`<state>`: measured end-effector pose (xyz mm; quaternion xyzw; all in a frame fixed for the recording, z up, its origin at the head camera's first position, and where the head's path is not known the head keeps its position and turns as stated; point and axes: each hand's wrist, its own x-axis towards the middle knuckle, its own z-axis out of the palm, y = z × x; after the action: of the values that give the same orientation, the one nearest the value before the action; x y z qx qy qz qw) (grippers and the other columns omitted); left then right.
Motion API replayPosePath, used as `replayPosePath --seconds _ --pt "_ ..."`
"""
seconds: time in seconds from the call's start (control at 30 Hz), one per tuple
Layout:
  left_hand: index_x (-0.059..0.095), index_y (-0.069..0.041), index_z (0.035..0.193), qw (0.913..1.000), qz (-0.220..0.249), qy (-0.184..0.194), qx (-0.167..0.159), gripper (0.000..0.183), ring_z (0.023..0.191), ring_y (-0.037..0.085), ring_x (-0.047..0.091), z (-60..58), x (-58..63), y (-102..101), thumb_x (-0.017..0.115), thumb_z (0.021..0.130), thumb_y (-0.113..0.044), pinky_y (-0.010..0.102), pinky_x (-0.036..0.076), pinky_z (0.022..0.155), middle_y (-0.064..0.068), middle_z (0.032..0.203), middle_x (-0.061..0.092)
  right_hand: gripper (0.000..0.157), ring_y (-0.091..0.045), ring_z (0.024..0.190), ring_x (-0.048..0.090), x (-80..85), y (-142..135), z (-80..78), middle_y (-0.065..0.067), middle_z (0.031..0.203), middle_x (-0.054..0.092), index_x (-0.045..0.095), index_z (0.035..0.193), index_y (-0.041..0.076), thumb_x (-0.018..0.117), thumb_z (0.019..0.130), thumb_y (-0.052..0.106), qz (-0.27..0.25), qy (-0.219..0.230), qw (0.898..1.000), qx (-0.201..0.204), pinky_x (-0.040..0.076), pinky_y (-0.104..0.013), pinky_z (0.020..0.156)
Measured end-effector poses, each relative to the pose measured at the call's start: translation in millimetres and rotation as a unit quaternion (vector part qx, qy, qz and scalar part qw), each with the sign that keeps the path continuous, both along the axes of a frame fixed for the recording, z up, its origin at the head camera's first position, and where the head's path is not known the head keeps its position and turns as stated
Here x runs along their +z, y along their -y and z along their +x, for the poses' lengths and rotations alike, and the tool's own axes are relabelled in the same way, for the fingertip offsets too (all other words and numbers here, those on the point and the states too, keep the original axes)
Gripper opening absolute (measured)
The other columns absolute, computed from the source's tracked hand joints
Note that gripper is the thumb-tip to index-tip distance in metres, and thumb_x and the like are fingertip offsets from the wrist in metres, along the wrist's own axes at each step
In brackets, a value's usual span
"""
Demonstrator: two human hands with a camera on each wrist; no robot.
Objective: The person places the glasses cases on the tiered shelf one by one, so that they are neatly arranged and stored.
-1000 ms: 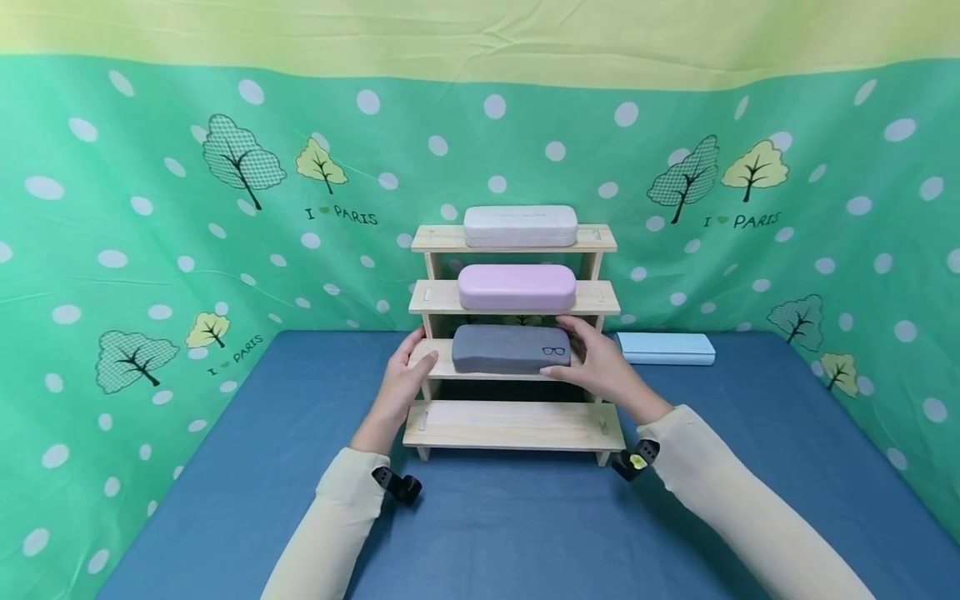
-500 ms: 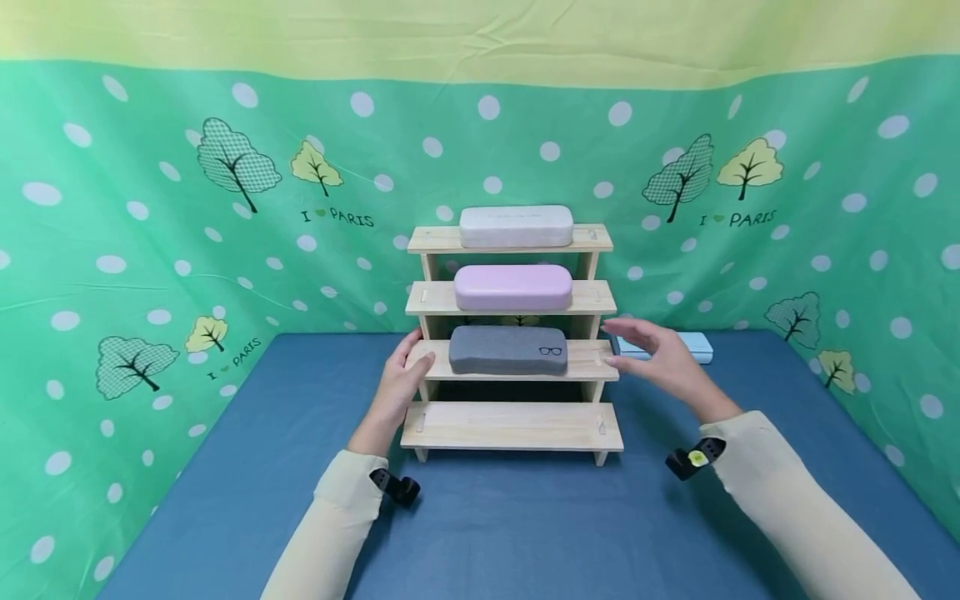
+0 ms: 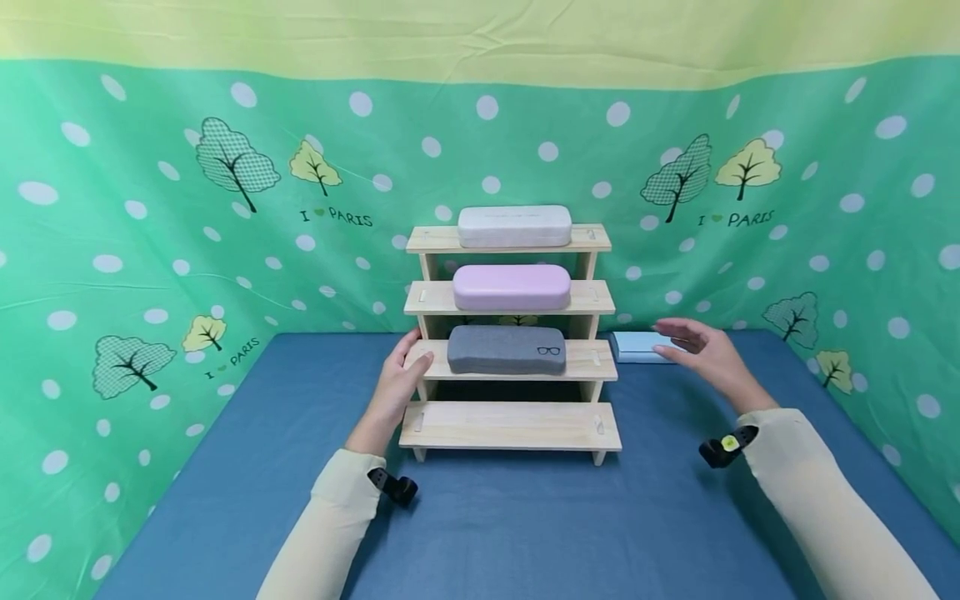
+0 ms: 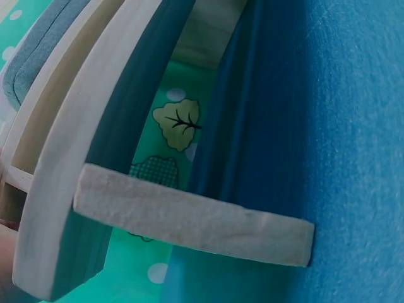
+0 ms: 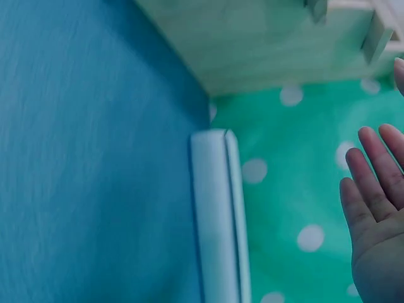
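Note:
A four-step wooden stand [image 3: 510, 426] rises in the middle, with a grey glasses case [image 3: 495, 350] on its second step from the bottom. My left hand [image 3: 392, 385] grips the left end of that step, thumb on the top face and fingers round the side. Off to the right, my right hand [image 3: 708, 360] hovers with spread fingers at the right end of a light blue glasses case [image 3: 639, 347], partly covering it. In the right wrist view, the blue case [image 5: 214, 214] lies on the cloth with the hand [image 5: 379, 233] apart from it.
Higher up the stand are a lilac case [image 3: 512, 287] and a white case [image 3: 514, 227]. A blue cloth [image 3: 495, 525] covers the table, and a green dotted curtain [image 3: 480, 133] hangs behind and along the sides.
My right hand has let go of the grey case and moved right to the light blue one. My left hand stays on the stand.

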<state>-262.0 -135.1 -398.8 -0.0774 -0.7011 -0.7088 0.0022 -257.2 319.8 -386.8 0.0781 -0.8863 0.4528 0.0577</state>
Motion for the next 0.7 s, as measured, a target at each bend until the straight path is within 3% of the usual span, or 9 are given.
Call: replayPosePath --seconds 0.3,0.5,0.7 --pt "0.024 -0.004 0.149 0.9998 -0.008 -0.012 0.014 0.059 0.138 0.027 0.028 -12.5 -17.8 4 0.051 0.097 -0.008 0.042 0.026 0.11 0.015 0.152 0.026 0.058 -0.04 0.125 0.041 -24.8 -25 -19.6 -0.018 0.134 0.05 0.05 0.135 0.008 0.065 0.088 0.038 0.004 0.017 1.0 -0.025 0.036 -0.055 0.097" --pt "0.024 -0.004 0.149 0.9998 -0.008 -0.015 0.013 0.059 0.137 0.029 0.029 -12.0 -18.8 4 0.051 0.096 -0.008 0.044 0.026 0.109 0.017 0.151 0.028 0.068 -0.044 0.127 0.036 -28.1 -40 -22.2 -0.026 0.136 0.044 0.043 0.136 -0.001 0.062 0.089 0.044 0.014 0.033 0.999 -0.013 0.03 -0.059 0.1" --pt "0.025 -0.005 0.149 0.9998 -0.005 -0.013 0.014 0.059 0.136 0.027 0.031 -10.7 -17.7 2 0.052 0.096 -0.007 0.042 0.028 0.109 0.016 0.15 0.029 0.074 -0.047 0.131 0.029 -35.0 -51 -24.5 -0.028 0.14 0.038 0.038 0.14 -0.002 0.062 0.089 0.045 0.024 0.06 0.998 -0.023 0.026 -0.06 0.102"
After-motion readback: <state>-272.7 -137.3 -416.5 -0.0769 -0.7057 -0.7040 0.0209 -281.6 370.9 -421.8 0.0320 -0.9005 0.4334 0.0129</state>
